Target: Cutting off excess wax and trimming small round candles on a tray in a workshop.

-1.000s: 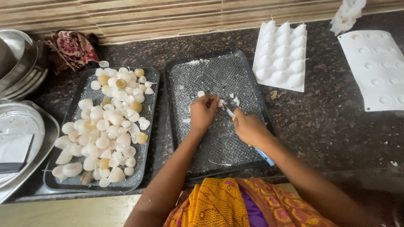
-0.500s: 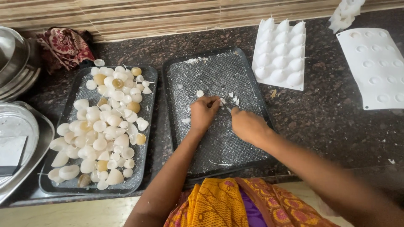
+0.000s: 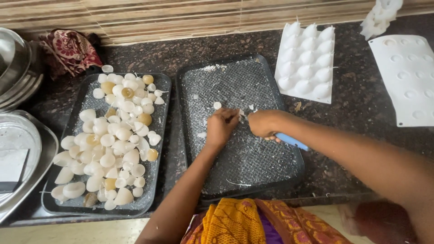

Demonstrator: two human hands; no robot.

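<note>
My left hand (image 3: 221, 126) and my right hand (image 3: 264, 123) meet over the middle of a dark speckled tray (image 3: 280, 176). The left hand's fingers pinch a small white shell-like piece (image 3: 239, 114). My right hand is closed around a tool with a blue handle (image 3: 291, 141), whose tip touches that piece. White crumbs (image 3: 217, 105) lie scattered on this tray. A second dark tray (image 3: 156, 190) to the left is heaped with several white dome-shaped pieces (image 3: 115, 135), some yellowish.
A white mould (image 3: 305, 61) of domed cups lies upside down at the back right, and a flat white mould (image 3: 407, 77) lies beyond it. Steel plates (image 3: 18, 149) and bowls (image 3: 11, 63) stand at the left. A patterned cloth (image 3: 68, 49) lies by the wall.
Both hands have stayed over the middle of the tray, working on the small white piece. The camera view has shifted only slightly.
</note>
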